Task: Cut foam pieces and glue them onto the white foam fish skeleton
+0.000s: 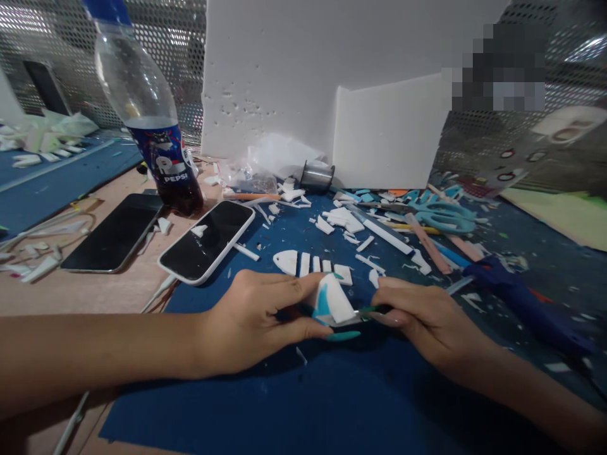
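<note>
My left hand [265, 309] pinches a small white foam piece with a blue patch [336, 298] between thumb and fingers. My right hand [422, 319] is closed on a thin tool with a dark green part [368, 311], most of it hidden by the fingers. The tool's tip meets the foam piece's lower right edge; its exact kind is not clear. Just beyond the hands, white foam cut in a fish shape [286, 261] with separate strips lies on the blue mat [303, 404].
Two phones [208, 241] and a Pepsi bottle [164, 151] stand or lie at left. Foam scraps, blue scissors [446, 215] and a spool [317, 175] spread across the back. A blue glue gun [526, 309] lies at right. White foam boards [389, 136] stand behind.
</note>
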Demonstrator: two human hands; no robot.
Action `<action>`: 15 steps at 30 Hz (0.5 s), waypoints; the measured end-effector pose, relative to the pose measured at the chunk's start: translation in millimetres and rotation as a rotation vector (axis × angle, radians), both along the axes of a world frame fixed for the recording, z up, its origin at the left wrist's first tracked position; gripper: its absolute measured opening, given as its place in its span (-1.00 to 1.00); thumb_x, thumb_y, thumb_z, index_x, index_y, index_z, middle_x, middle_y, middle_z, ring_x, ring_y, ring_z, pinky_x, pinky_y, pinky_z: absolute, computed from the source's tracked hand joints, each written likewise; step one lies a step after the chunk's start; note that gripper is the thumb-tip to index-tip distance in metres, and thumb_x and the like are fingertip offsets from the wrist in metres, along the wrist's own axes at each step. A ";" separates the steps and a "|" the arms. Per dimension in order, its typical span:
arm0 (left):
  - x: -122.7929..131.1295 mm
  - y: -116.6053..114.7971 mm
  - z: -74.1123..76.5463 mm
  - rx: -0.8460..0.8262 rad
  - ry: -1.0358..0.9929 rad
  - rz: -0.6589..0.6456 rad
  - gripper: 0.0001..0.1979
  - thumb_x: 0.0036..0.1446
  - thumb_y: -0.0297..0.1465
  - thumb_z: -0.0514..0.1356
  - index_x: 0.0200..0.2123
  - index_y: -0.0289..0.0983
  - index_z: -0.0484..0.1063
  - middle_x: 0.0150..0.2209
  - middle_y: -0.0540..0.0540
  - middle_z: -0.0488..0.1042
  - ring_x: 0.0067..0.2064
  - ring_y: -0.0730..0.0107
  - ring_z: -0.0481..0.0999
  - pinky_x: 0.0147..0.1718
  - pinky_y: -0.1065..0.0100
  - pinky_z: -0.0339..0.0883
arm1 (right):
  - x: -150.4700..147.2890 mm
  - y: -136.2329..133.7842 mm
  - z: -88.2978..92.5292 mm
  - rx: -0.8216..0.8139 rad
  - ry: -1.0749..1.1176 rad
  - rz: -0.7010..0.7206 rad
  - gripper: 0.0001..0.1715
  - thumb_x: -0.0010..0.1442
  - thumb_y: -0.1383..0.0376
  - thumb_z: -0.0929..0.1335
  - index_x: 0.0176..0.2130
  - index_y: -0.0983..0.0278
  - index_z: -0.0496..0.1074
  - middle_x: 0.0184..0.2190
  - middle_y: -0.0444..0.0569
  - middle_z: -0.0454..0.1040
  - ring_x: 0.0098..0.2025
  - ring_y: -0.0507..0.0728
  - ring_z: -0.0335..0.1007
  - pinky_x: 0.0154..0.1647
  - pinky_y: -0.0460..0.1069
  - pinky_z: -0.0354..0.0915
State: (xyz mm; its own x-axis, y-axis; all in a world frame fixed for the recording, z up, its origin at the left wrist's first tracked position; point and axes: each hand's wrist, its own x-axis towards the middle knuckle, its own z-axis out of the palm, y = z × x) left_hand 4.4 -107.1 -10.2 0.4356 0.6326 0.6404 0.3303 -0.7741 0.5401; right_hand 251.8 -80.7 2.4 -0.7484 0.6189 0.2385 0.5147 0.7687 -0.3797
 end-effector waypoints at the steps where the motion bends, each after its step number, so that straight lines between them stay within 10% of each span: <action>1: 0.3 0.0 -0.3 -0.011 0.000 -0.007 -0.66 0.05 -0.39 0.23 -0.11 -0.46 0.40 -0.49 -0.03 0.49 -0.55 0.60 0.38 -0.55 0.62 0.30 | -0.5 -0.1 -0.4 0.009 0.002 -0.007 -0.50 0.32 0.13 0.04 -0.49 0.29 0.26 -0.63 -0.13 0.21 -0.58 0.01 0.12 -0.55 -0.09 0.02; 15: 1.8 1.4 -1.8 0.009 -0.001 0.015 -0.73 0.05 -0.35 0.22 -0.24 -0.46 0.44 -0.61 0.05 0.33 -0.60 0.60 0.23 -0.62 0.59 0.21 | -10.0 -7.1 -2.1 0.044 0.101 -0.111 -0.51 0.30 0.08 0.07 -0.49 0.27 0.28 -0.65 -0.14 0.19 -0.60 0.01 0.11 -0.57 -0.08 0.03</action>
